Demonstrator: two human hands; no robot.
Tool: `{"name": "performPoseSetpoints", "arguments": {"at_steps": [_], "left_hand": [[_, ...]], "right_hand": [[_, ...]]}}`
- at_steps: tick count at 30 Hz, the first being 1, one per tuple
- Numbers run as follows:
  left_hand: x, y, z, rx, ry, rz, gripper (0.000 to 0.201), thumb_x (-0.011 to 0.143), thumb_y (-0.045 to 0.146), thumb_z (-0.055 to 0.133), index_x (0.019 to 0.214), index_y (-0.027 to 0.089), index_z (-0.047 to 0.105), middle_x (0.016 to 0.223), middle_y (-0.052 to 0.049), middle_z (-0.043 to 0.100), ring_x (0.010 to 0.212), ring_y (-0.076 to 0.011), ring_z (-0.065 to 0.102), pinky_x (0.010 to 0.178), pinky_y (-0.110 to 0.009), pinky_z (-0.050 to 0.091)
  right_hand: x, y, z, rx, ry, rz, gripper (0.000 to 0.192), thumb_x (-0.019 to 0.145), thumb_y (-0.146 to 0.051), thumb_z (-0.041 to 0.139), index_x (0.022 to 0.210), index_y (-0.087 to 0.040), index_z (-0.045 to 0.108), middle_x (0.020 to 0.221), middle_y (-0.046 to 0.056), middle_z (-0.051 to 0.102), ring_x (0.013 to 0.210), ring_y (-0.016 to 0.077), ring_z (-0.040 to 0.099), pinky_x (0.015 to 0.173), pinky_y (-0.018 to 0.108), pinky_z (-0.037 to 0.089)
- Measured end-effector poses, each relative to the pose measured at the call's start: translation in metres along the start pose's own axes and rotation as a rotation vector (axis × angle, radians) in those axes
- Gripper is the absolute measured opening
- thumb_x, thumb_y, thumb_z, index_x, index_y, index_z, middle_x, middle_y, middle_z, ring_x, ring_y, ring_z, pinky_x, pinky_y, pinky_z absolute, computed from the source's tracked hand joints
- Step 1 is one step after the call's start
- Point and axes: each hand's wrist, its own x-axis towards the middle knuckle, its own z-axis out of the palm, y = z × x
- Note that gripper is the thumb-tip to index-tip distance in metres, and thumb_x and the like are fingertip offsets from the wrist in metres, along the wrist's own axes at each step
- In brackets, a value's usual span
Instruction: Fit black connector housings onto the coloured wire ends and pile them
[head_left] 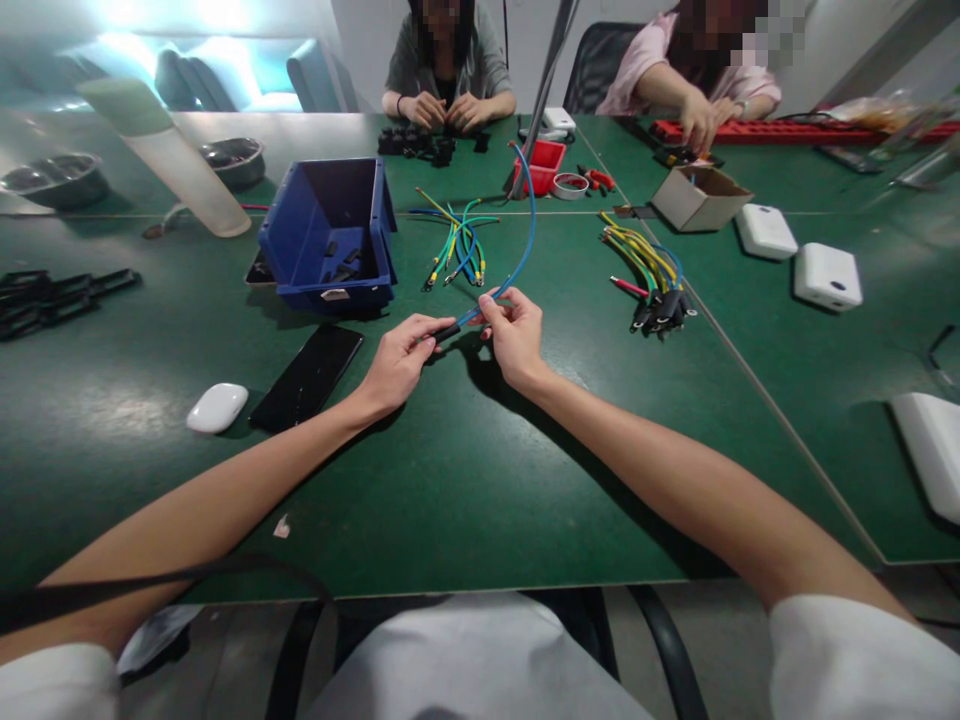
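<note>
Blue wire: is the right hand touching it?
Touching. The head view shows the right hand pinching the blue wire between fingertips, while the left hand holds its black end.

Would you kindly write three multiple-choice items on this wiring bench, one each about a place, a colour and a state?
1. Where does the black flat smartphone lie?
A. Between the white oval case and the left hand
B. Inside the blue plastic bin
C. On the brown cardboard box

2. What colour is the long curved wire held by both hands?
A. Yellow
B. Blue
C. Red

3. How is the right hand engaged?
A. Flat on the green table mat
B. Pinching the wire
C. Holding the phone

Answers:
1 A, since the phone rests on the mat right of the white case and left of the left hand.
2 B, as the wire arcs blue from the fingers up towards the far side of the table.
3 B, because its fingertips close on the wire beside a black sleeve.
</note>
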Motion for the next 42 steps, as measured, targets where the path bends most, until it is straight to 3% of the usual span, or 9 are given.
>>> {"name": "performPoseSetpoints", "arguments": {"at_steps": [32, 42], "left_hand": [[0.0000, 0.0016, 0.0008, 0.018, -0.032, 0.013, 0.034, 0.089, 0.022, 0.051, 0.118, 0.022, 0.068, 0.111, -0.006, 0.062, 0.086, -0.0150, 0.061, 0.080, -0.030, 0.052], [0.0010, -0.0019, 0.0019, -0.005, 0.018, -0.002, 0.031, 0.087, 0.021, 0.055, 0.115, 0.020, 0.070, 0.106, -0.006, 0.065, 0.079, -0.0128, 0.062, 0.074, -0.027, 0.052]], "right_hand": [[-0.0035, -0.0049, 0.0028, -0.018, -0.041, -0.019, 0.035, 0.078, -0.053, 0.068, 0.085, -0.021, 0.056, 0.065, -0.003, 0.063, 0.059, 0.0108, 0.063, 0.047, 0.019, 0.043], [-0.0027, -0.0031, 0.0022, -0.025, -0.034, -0.022, 0.035, 0.078, -0.053, 0.067, 0.086, -0.020, 0.057, 0.065, -0.003, 0.063, 0.058, 0.0098, 0.062, 0.048, 0.019, 0.043]]}}
